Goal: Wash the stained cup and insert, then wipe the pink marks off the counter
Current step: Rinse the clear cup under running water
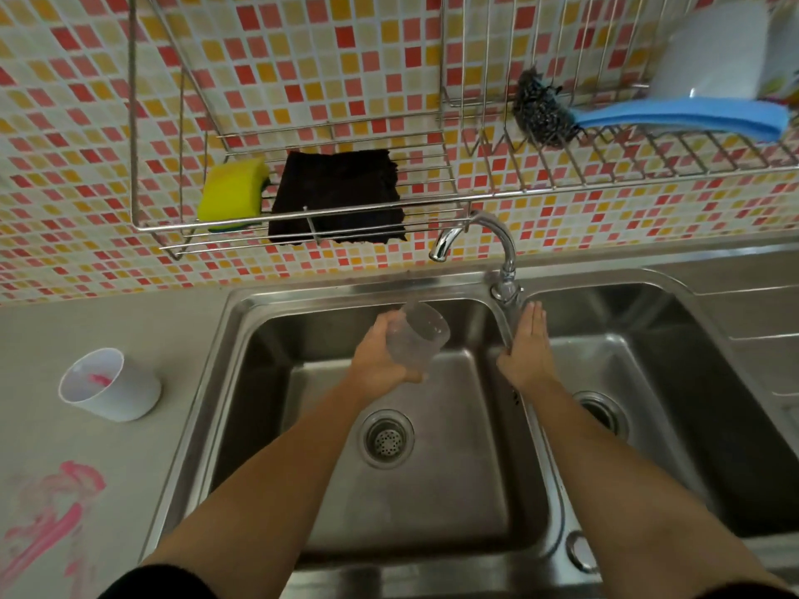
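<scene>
My left hand point(380, 361) grips a clear plastic insert point(417, 335) over the left sink basin point(432, 490), tilted with its mouth towards the wall. My right hand point(527, 352) lies flat with fingers together on the faucet handle point(510, 326) on the divider between the basins. No water shows at the spout of the faucet point(475, 235). A white cup point(110, 384) with a pink stain inside stands on the counter left of the sink. Pink marks point(52, 512) smear the counter at the front left.
A wire rack point(302, 218) on the tiled wall holds a yellow sponge point(231, 192) and a dark cloth point(337, 196). A second rack on the right carries a steel scourer point(540, 108), a blue brush handle point(683, 118) and a white bowl point(713, 54). The right basin point(691, 404) lies beside.
</scene>
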Available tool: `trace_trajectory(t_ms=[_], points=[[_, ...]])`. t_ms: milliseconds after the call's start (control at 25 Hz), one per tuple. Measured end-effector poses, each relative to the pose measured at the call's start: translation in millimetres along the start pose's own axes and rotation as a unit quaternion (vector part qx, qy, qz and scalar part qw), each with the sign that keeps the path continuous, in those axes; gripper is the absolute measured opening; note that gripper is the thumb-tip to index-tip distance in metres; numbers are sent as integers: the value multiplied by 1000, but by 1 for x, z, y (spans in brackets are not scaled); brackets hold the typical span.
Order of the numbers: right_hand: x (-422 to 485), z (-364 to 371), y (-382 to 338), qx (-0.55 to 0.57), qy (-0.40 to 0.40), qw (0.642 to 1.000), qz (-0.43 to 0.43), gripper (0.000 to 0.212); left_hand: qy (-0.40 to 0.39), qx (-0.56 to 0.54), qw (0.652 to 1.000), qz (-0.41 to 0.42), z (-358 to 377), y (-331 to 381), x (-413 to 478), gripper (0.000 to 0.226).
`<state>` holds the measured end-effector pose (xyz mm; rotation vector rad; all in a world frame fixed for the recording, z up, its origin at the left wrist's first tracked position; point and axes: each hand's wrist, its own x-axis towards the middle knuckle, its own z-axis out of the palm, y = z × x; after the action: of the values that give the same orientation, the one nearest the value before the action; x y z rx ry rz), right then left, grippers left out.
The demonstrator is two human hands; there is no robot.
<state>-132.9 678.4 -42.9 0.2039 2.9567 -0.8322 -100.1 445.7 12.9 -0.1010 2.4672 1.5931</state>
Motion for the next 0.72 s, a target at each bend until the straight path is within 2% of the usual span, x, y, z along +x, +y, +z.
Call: trace_trajectory(t_ms=[120,200,360,480,560,720], points=[[30,-10,-13,62,1,998,20,98,-28,-147,988,-40,7,9,3,94],[32,-5,-9,61,-4,998,4,101,-41,-185,981,-46,10,12,8,91],[33,-6,8,-32,-21,997,-65,95,-66,-229,970,-55,16,11,15,81],[39,-5,8,-111,-28,983,-145,89,-62,-266,960,-58,24,8,16,65],[38,1,7,-175,-38,967,-179,87,-41,-253,965,-53,29,5,18,62],[37,5,0,-204,-47,967,-148,82,55,-112,991,-39,30,1,29,76]])
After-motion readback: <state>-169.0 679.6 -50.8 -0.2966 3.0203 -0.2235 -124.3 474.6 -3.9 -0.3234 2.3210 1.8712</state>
